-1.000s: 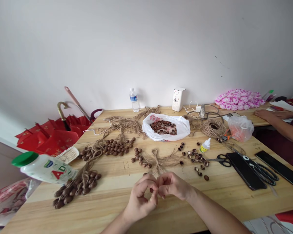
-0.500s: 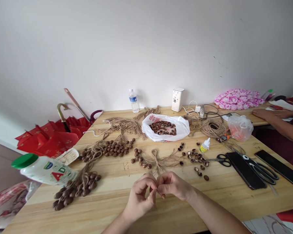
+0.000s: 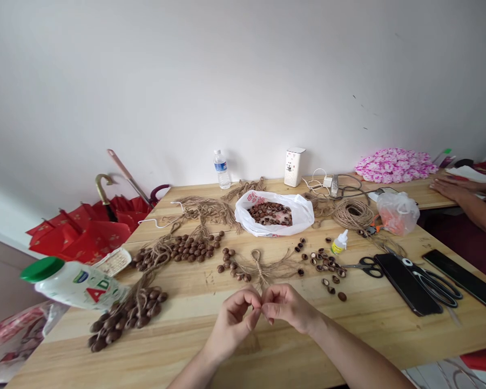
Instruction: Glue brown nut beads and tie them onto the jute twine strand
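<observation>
My left hand (image 3: 233, 323) and my right hand (image 3: 287, 308) meet fingertip to fingertip low over the wooden table (image 3: 210, 351), pinching something small between them; it looks like a strand of the jute twine bundle (image 3: 263, 266) lying just beyond my fingers, though what is pinched is hidden. Brown nut shells (image 3: 233, 265) are tied to that bundle's left strands. Loose nut shells (image 3: 327, 265) lie scattered to the right of it.
A white bag of shells (image 3: 275, 213), a twine coil (image 3: 353, 213), a glue bottle (image 3: 340, 241), scissors (image 3: 366, 265), black phones (image 3: 407, 281), shell-and-twine clusters (image 3: 125, 313) and a green-capped bottle (image 3: 73, 283) lie around. Another person's hand (image 3: 449, 189) rests at the far right.
My fingertips have shifted slightly and lifted a little, staying pinched together. The other person's hand at the right has slid further right.
</observation>
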### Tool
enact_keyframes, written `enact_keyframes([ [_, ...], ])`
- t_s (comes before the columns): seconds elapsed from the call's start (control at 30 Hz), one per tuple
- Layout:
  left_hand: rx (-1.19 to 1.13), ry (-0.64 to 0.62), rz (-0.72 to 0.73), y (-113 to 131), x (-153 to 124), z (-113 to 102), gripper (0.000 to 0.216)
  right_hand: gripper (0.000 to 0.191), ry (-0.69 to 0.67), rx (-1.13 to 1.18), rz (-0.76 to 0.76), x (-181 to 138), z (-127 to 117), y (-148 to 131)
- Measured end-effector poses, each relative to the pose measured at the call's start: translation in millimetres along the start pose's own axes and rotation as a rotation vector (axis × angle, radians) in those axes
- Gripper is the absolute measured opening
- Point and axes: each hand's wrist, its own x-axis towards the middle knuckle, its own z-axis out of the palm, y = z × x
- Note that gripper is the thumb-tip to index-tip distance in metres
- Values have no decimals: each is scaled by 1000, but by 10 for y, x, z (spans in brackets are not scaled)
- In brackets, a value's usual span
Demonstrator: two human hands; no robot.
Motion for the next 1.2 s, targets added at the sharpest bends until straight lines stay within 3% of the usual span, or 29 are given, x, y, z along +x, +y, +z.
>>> enact_keyframes([
  [0.43,-67,-20,-147,-1,36,-13,25,31,39,-101,-3,-9,1,1],
  [0.93,-196,-8,-151,-12,47,-3,24,32,45,-63,-18,6,1,-6],
  [1.07,-270,6,-164,22,55,18,22,33,-74,137,-64,7,-24,3],
  [1.2,-378,6,-158,32,60,20,20,43,-393,471,-93,-27,-27,-21],
])
